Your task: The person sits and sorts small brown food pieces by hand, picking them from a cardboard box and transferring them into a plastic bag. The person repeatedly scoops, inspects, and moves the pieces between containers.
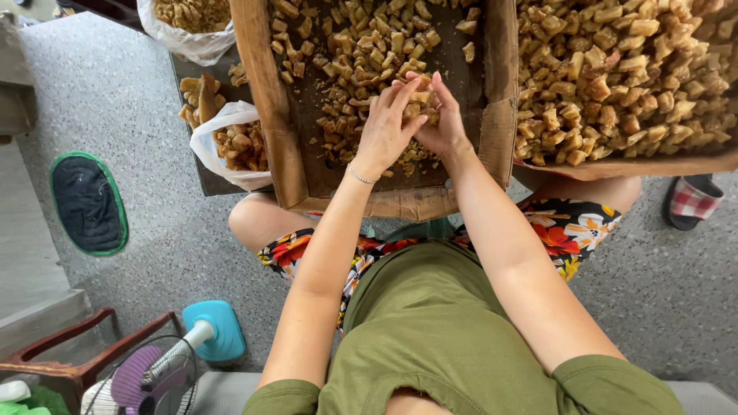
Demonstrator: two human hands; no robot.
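Many tan, blocky chunks point(369, 46) lie scattered in the cardboard box point(269, 92).

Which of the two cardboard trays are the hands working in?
The middle tray, half empty with bare cardboard showing. Both the left hand and right hand gather pieces there; the right tray is heaped full.

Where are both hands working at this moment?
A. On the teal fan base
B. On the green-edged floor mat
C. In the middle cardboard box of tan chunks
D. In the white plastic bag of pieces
C: the left hand and right hand meet over a heap of tan chunks inside the middle cardboard box.
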